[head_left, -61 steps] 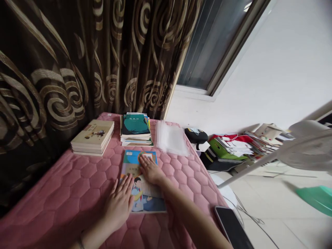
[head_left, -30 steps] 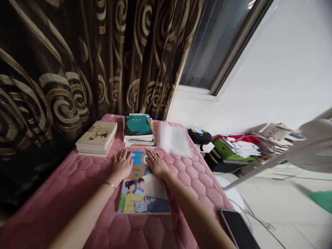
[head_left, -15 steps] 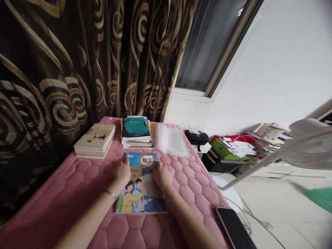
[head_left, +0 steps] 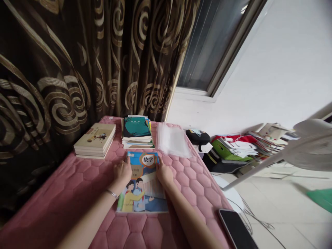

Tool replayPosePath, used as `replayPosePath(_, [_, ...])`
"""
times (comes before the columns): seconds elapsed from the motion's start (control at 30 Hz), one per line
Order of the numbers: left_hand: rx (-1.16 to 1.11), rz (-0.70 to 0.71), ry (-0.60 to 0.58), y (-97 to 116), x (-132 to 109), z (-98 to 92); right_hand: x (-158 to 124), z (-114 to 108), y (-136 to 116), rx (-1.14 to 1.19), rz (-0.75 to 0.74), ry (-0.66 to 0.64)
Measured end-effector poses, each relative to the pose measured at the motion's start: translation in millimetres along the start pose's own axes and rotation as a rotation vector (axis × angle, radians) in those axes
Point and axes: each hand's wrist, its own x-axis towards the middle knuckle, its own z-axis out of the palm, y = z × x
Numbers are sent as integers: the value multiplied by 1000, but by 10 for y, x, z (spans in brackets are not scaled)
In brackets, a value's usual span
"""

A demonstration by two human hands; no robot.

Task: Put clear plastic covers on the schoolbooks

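Note:
A blue math textbook [head_left: 145, 204] with two cartoon figures on its cover lies on the pink quilted bed surface [head_left: 140, 238]. My left hand [head_left: 122, 172] holds its left edge near the top, thumb along the cover's side. At the opposite edge, my right hand [head_left: 164, 172] grips the book with the thumb pointing up toward the top corner. The fingers of both hands are partly hidden beside and behind the book. Just beyond it lies a stack of books and booklets [head_left: 137, 128] with a teal one on top.
Several beige books [head_left: 97, 136] are stacked at the far left. Clear plastic sleeves [head_left: 173, 141] lie at the back right. A phone [head_left: 236, 228] rests at the right edge of the bed. Past that edge stand a fan [head_left: 308, 145], cables, and piled papers and bags [head_left: 233, 147].
My right thumb has shifted up along the textbook's edge toward the top corner. My left hand keeps nearly the same place. The view has shifted slightly.

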Motion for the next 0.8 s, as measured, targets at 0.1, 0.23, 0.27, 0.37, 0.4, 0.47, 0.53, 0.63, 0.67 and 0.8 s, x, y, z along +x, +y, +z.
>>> replayPosePath(0.1, [-13, 5, 3, 4, 106, -35, 110, -11, -19, -14, -49, 7])
replayPosePath(0.23, [-24, 11, 14, 8, 217, -45, 234, -9, -31, 0, -109, 6])
replayPosePath(0.27, [-24, 15, 16, 4, 229, -33, 249, 1, -28, 5, -120, 9])
replayPosePath(0.37, [-22, 32, 24, -22, 229, 15, 253, 35, -13, 12, -137, 12])
replayPosePath(0.4, [-19, 38, 26, -32, 221, 29, 245, 43, -8, 12, -138, 9])
replayPosePath(0.47, [-13, 44, 31, -45, 201, 50, 230, 53, -4, 13, -141, 6])
replayPosePath(0.53, [-7, 46, 35, -50, 186, 61, 220, 56, -5, 12, -142, 8])
replayPosePath(0.63, [-2, 44, 44, -53, 186, 71, 222, 63, -10, 12, -140, 16])
replayPosePath(0.67, [-1, 43, 47, -57, 193, 74, 224, 66, -10, 14, -139, 18])
replayPosePath(0.8, [-2, 35, 61, -76, 212, 72, 219, 71, -13, 24, -136, 23])
